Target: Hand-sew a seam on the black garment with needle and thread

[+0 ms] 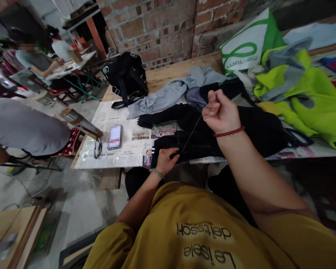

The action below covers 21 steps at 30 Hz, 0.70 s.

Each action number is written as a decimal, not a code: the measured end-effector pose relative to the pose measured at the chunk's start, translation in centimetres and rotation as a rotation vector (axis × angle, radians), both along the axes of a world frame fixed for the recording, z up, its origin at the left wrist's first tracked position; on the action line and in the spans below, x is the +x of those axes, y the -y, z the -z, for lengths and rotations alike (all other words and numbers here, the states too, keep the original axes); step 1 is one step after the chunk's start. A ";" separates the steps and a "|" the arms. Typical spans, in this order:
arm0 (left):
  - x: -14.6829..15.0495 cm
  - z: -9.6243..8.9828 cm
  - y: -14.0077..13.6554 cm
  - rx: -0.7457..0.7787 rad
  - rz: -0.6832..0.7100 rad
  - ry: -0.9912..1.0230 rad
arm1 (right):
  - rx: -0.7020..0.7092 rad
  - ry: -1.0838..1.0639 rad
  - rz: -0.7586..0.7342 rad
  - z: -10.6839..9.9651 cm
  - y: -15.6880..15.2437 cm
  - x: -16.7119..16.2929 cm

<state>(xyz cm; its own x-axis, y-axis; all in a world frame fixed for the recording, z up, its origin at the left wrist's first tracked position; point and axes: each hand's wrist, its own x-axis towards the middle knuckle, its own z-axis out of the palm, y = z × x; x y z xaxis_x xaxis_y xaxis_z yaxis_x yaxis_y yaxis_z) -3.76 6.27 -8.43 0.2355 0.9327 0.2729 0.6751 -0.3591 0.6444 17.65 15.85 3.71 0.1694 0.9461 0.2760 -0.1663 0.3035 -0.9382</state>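
Note:
A black garment (194, 138) lies spread over the table, with two long narrow parts pointing left. Near the front edge, my left hand (166, 160) holds the end of the nearer part; its thumb and forefinger rest on the cloth, and the other fingers are partly hidden. A thin pale thread (194, 129) runs taut from the cloth beside that hand up to my right hand (220, 112). Raised above the garment, my right hand is closed in a pinch on the thread. Any needle in its fingertips is too small to make out.
Newspaper under clear plastic (123, 153) covers the table's left part, with a phone (114, 136) and glasses (98, 148) on it. Behind are a black bag (126, 76), grey cloth (168, 95) and a green-white bag (249, 45). Yellow-green clothing (305, 93) lies right. A person (28, 127) sits left.

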 end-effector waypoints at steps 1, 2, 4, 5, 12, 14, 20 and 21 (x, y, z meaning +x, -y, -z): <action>0.0 0.0 0.0 0.000 0.000 -0.007 | -0.018 -0.010 -0.047 -0.4 0.4 -0.7; 0.0 -0.1 0.0 -0.002 0.000 -0.013 | -0.040 -0.021 -0.102 -0.8 1.0 -1.5; 0.0 -0.2 0.0 -0.007 0.003 -0.026 | -0.087 -0.040 -0.228 -1.7 2.3 -3.3; -0.1 -0.2 0.0 -0.007 0.006 -0.031 | -0.109 -0.042 -0.285 -2.0 2.9 -4.1; 0.0 -0.4 0.1 -0.005 0.019 -0.026 | -0.177 -0.046 -0.369 -2.0 2.2 -4.3; 0.0 -0.5 0.1 -0.009 0.013 -0.019 | -0.180 -0.064 -0.282 -1.8 0.6 -2.5; 0.0 -0.4 0.1 -0.013 0.006 -0.014 | -0.304 -0.207 -0.088 -1.8 -4.0 3.0; 0.0 -0.3 0.0 -0.011 0.005 -0.017 | -0.303 -0.180 -0.098 -1.7 -4.5 3.6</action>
<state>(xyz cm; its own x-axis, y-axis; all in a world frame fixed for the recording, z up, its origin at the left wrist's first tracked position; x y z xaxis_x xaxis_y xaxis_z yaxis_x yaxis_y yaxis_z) -3.77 6.22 -8.10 0.2444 0.9346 0.2584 0.6842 -0.3551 0.6370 21.27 20.34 5.40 0.0942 0.9945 -0.0451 -0.3512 -0.0092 -0.9362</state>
